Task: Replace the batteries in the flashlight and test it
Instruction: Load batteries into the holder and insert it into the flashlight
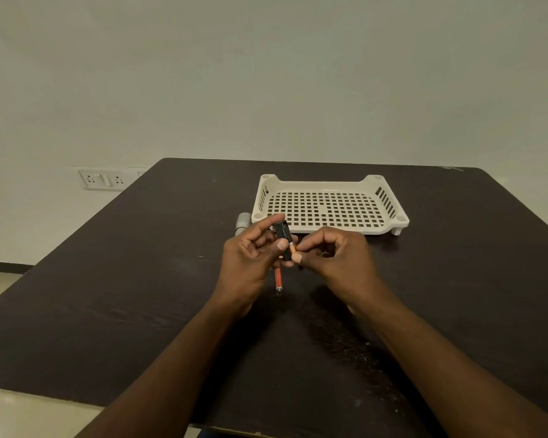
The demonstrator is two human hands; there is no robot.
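Though small, stiff and smooth enough to slip, the battery (284, 240) sits pinched between both hands: left hand (250, 257) closed around its dark body, right hand (332, 256) nipping the copper end; a second battery (278, 279) lies below them on the desk (140, 279), the flashlight (243, 223) just beyond the left hand, the tray (329, 202) behind, nothing blocking

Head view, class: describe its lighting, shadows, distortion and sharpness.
Head view: dim, even light; soft shadows under both forearms on the dark table; wide-angle lens bows the table edges; the battery held between left hand and right hand is fairly sharp, its label unreadable; the white tray shows no glare.
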